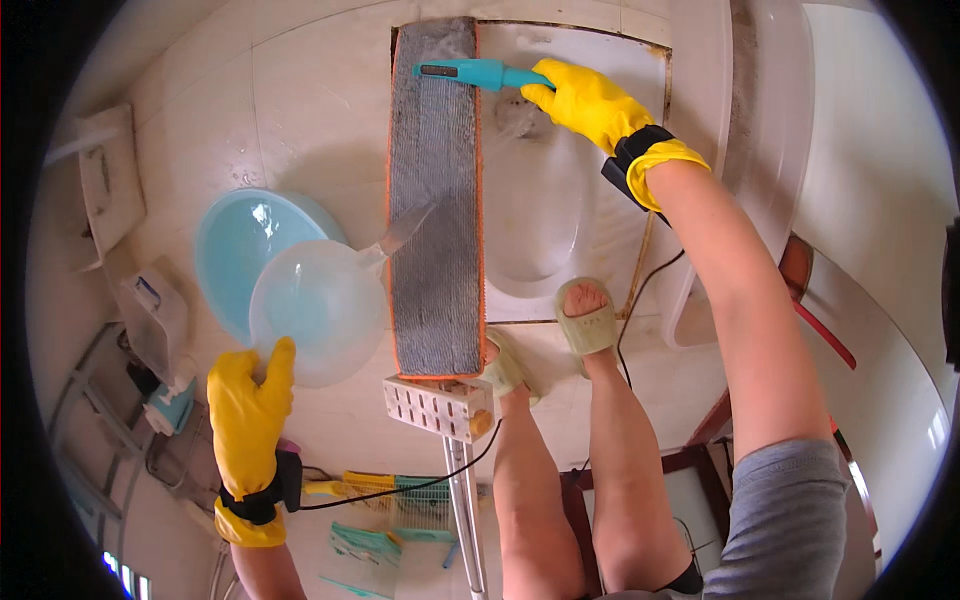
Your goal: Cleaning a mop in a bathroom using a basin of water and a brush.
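Note:
My left hand (250, 415), in a yellow rubber glove, is closed on the lower rim of a translucent plastic water scoop (318, 315). The scoop's clear handle reaches up and right over the grey mop pad (435, 270). My right hand (590, 100), also gloved in yellow, grips a teal brush (480, 73) by its handle. The brush's head lies over the pad's far end; its underside is hidden. Orange edging runs along the long pad, and a white slotted mop piece (440, 405) with a metal pole (463, 510) is at its near end.
A light blue basin (225, 235) stands left, partly behind the scoop. A white squat toilet (540, 245) lies right of the pad, near my slippered feet (587, 312). Yellow and green racks (420, 505) are at the lower middle; a black cable (400, 490) crosses there.

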Demonstrator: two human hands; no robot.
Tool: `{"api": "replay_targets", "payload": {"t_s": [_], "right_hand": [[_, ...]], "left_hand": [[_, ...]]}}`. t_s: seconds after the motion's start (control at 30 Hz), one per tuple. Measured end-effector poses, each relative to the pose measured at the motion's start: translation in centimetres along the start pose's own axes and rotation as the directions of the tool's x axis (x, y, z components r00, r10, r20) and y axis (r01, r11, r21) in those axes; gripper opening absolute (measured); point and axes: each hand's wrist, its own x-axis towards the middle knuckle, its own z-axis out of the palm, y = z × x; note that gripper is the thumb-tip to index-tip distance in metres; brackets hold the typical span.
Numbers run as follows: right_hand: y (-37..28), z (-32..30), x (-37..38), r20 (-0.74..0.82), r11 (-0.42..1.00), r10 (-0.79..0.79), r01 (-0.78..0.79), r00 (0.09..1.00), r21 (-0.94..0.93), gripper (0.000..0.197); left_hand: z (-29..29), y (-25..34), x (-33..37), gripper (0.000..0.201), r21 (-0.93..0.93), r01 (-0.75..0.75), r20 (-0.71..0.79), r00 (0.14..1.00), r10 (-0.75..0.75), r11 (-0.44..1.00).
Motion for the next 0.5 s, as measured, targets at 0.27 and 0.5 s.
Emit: {"api": "replay_targets", "payload": {"t_s": [0.27,0.5], "right_hand": [[-4.5,2.1,-6.9,0.348,0.958,-0.287,0.275,0.892,0.086,0.026],[-0.2,0.8,4.9,-0.133,0.944,-0.271,0.236,0.953,-0.229,0.036]], "left_hand": [[0.5,-2.1,0.9,0.05,0.127,-0.08,-0.063,0.994,0.089,0.989],[-0.3,1.2,1.1,0.051,0.039,0.009,-0.019,1.0,-0.008,0.999]]}}
